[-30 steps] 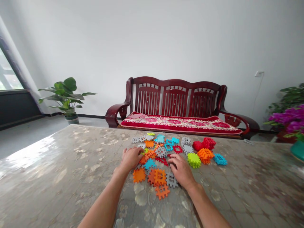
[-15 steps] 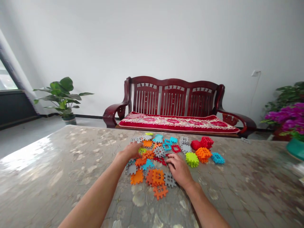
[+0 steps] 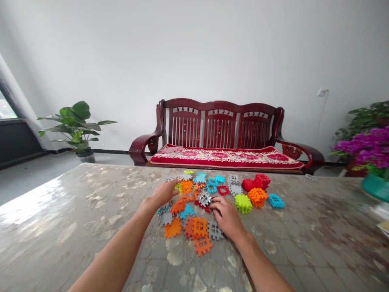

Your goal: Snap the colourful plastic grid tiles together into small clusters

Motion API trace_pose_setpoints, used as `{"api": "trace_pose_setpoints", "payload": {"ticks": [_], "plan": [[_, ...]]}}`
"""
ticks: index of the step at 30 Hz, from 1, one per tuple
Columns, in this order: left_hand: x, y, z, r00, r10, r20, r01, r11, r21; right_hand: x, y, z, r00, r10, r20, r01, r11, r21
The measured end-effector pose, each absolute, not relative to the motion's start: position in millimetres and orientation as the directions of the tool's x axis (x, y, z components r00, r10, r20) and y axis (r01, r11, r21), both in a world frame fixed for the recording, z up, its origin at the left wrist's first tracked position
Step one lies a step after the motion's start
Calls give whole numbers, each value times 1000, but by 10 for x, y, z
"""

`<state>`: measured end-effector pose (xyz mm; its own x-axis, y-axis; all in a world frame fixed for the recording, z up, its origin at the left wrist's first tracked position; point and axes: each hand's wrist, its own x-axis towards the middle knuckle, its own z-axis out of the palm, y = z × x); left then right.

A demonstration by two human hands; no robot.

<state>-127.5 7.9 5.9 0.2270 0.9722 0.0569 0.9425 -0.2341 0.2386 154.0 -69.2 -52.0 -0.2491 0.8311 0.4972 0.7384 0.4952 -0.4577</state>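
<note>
A heap of flat, toothed plastic tiles in orange, grey, blue, red and lime lies on the table (image 3: 75,227). My left hand (image 3: 162,192) reaches into the heap's far left part, fingers curled over a lime tile (image 3: 178,187) beside an orange tile (image 3: 186,187). My right hand (image 3: 226,217) rests palm down on the near right side, fingers bent, fingertips at a grey tile (image 3: 205,198) and a red tile. A grey tile (image 3: 215,230) lies under its thumb side. Built clusters stand to the right: lime (image 3: 244,203), orange (image 3: 257,196), red (image 3: 255,182), and a blue tile (image 3: 276,200).
A dark red wooden bench (image 3: 219,134) with a red patterned cushion stands behind the table. A leafy potted plant (image 3: 75,127) is on the floor at the left. Purple flowers in a teal pot (image 3: 372,170) sit at the table's right edge.
My left hand has reached farther back and left into the heap, onto the lime tile, uncovering grey and orange tiles near me. My right hand stayed almost in place.
</note>
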Motion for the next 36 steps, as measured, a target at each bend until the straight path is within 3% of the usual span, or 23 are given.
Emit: {"api": "trace_pose_setpoints", "payload": {"ticks": [5, 10, 15, 18, 22, 26, 28, 31, 33, 36], "plan": [[-1278, 51, 110, 220, 971, 90, 932, -236, 276, 1539, -692, -525, -254, 826, 503, 727, 506, -464], [-1166, -19, 39, 272, 958, 91, 726, -266, 635, 1526, -715, -478, -191, 821, 539, 703, 497, -509], [-874, -244, 0, 306, 949, -75, 464, -80, 882, 1498, -793, -397, -142, 789, 598, 652, 529, -543], [-679, -378, 35, 362, 927, -94, 368, -49, 929, 1461, -841, -365, -139, 785, 603, 600, 551, -579], [-484, -486, 71, 421, 906, -40, 187, -43, 981, 1376, -877, -332, -105, 839, 533, 457, 517, -724], [-347, -521, 12, 393, 918, -49, 2, 53, 999, 1298, -873, -325, -65, 905, 421, 344, 417, -841], [-282, -530, -24, 353, 933, -69, -35, 87, 996, 1293, -859, -340, -6, 900, 436, 325, 414, -850], [-198, -579, -15, 263, 953, -152, -105, 184, 977, 1350, -838, -358, 67, 818, 572, 420, 497, -760], [-168, -640, 46, 215, 953, -214, -211, 259, 942, 1424, -831, -350, 66, 718, 692, 571, 542, -617], [-158, -727, 159, 288, 913, -288, -361, 382, 851, 1534, -834, -313, -5, 582, 813, 761, 530, -374]]}}
